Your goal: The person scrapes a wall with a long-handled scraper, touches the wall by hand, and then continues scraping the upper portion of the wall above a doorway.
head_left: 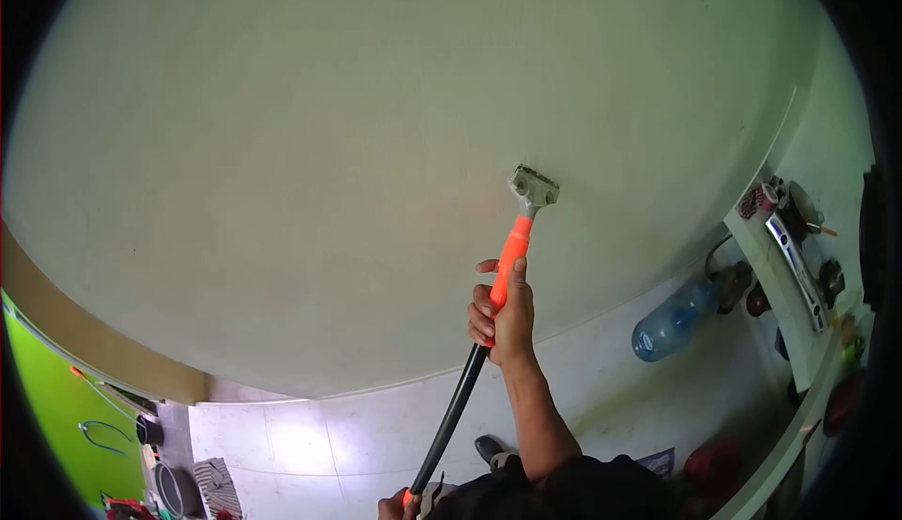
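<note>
In the head-worn view, looking forward and down, a person is standing before a broad, smooth, pale grey-green wall (310, 144). They are holding a long-handled scraper with a bright orange grip, a black shaft and a grey metal head (467, 384), which is slanting up to the right in front of the wall. The head seems to be meeting the wall, though from this angle the contact is hard to confirm.

The right hand (503, 313) is clasping the orange grip just below the head, its fingers curling around and its thumb lying along the side, probably for steering. The left hand (393, 508), partly cut off by the bottom edge, is grasping the orange lower end, probably bracing it; this wide spacing is likely steadying the long tool.

To the right, a large translucent blue plastic water bottle (669, 323) is lying on its side on the pale tiled floor (291, 435). Beyond it, a white slab-like table (772, 280) is supporting a silver stove (795, 274), probably raised for standing use.
</note>
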Demonstrator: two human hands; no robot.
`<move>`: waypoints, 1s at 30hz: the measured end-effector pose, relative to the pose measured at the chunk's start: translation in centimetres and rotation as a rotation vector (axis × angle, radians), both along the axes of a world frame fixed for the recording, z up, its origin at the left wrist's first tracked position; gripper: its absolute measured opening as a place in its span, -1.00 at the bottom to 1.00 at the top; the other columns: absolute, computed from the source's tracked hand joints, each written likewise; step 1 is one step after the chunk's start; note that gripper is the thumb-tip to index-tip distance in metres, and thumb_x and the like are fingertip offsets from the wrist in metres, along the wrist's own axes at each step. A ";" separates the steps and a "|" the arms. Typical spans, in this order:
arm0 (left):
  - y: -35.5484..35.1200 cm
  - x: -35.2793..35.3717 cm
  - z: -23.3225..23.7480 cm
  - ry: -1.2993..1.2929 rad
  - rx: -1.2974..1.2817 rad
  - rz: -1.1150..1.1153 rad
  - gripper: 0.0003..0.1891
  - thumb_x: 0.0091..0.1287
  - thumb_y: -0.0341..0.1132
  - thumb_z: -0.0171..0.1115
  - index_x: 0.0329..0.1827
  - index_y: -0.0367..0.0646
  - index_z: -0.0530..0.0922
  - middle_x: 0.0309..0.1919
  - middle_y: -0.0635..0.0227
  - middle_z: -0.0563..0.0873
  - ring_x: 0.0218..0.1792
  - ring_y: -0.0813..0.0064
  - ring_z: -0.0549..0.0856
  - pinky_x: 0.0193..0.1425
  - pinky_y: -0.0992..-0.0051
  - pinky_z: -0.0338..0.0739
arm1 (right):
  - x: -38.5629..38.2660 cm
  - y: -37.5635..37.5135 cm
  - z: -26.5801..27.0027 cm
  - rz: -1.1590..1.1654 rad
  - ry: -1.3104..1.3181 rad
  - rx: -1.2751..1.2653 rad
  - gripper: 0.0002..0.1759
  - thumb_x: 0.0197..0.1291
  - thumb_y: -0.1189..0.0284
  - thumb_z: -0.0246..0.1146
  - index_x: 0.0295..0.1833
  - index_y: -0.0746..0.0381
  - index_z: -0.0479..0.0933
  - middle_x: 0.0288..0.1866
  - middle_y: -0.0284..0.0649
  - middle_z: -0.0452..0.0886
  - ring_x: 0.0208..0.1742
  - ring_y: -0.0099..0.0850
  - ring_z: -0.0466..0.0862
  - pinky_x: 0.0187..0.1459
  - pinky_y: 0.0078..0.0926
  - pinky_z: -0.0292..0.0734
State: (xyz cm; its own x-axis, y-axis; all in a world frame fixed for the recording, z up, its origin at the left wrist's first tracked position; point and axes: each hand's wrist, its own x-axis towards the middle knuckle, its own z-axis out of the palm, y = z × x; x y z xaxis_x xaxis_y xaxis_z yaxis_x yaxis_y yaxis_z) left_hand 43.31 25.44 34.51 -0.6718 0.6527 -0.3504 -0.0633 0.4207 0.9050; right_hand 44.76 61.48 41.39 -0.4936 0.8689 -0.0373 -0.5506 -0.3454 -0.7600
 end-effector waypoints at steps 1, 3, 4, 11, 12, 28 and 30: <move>-1.2 0.2 -1.2 -0.012 0.001 -0.010 -0.46 0.58 0.14 0.08 -0.48 -0.08 0.45 -0.63 0.60 0.34 -0.57 0.67 0.20 -0.51 0.47 0.05 | -0.1 -0.4 0.1 0.002 -0.007 -0.081 -0.17 0.36 -0.45 -0.13 0.04 0.17 0.37 -0.68 -0.51 0.15 -0.81 -0.68 0.11 -0.78 -0.64 0.01; -2.3 -0.1 -4.3 -0.032 0.066 -0.023 -0.44 0.56 0.16 0.10 -0.49 -0.10 0.45 -0.68 0.61 0.30 -0.59 0.67 0.19 -0.53 0.42 0.02 | -0.6 -1.5 -1.6 0.044 -0.039 -0.014 -0.16 0.35 -0.47 -0.14 0.03 0.16 0.36 -0.69 -0.52 0.13 -0.82 -0.67 0.08 -0.78 -0.62 -0.01; -1.6 -0.8 -4.7 0.016 0.063 -0.053 -0.44 0.56 0.16 0.09 -0.49 -0.10 0.45 -0.69 0.61 0.30 -0.59 0.67 0.18 -0.53 0.41 0.02 | -0.9 -1.7 -1.3 0.063 -0.039 0.050 -0.16 0.34 -0.47 -0.14 0.04 0.16 0.36 -0.69 -0.53 0.13 -0.82 -0.67 0.08 -0.78 -0.61 -0.01; -2.2 -2.0 -4.9 0.045 -0.048 -0.104 -0.46 0.61 0.10 0.05 -0.49 -0.09 0.48 -0.69 0.58 0.34 -0.59 0.67 0.23 -0.52 0.42 0.11 | -0.7 -0.6 -0.6 0.009 -0.021 -0.076 -0.14 0.32 -0.48 -0.10 0.06 0.18 0.36 -0.68 -0.50 0.13 -0.81 -0.65 0.12 -0.79 -0.58 0.01; -1.7 -1.7 -5.5 0.047 0.005 -0.092 -0.46 0.60 0.09 0.06 -0.50 -0.10 0.47 -0.69 0.58 0.34 -0.59 0.67 0.24 -0.52 0.42 0.12 | -1.1 -1.2 -1.5 0.048 -0.012 -0.065 -0.14 0.33 -0.48 -0.11 0.06 0.19 0.36 -0.68 -0.49 0.14 -0.81 -0.64 0.12 -0.79 -0.58 0.02; 1.7 -2.5 -3.3 -0.020 -0.028 -0.054 -0.49 0.54 0.13 0.13 -0.46 -0.09 0.52 -0.62 0.58 0.43 -0.54 0.61 0.31 -0.50 0.40 0.15 | 0.4 1.9 0.2 -0.008 0.007 -0.030 -0.18 0.36 -0.46 -0.16 0.03 0.15 0.33 -0.69 -0.51 0.10 -0.81 -0.67 0.09 -0.78 -0.62 0.01; 0.3 -2.1 -6.0 -0.045 -0.028 -0.062 -0.50 0.54 0.13 0.13 -0.46 -0.08 0.52 -0.60 0.56 0.46 -0.54 0.60 0.33 -0.49 0.40 0.18 | -0.2 0.5 -0.9 0.001 -0.065 -0.046 -0.17 0.36 -0.47 -0.16 0.03 0.16 0.34 -0.69 -0.51 0.10 -0.81 -0.66 0.10 -0.78 -0.61 0.00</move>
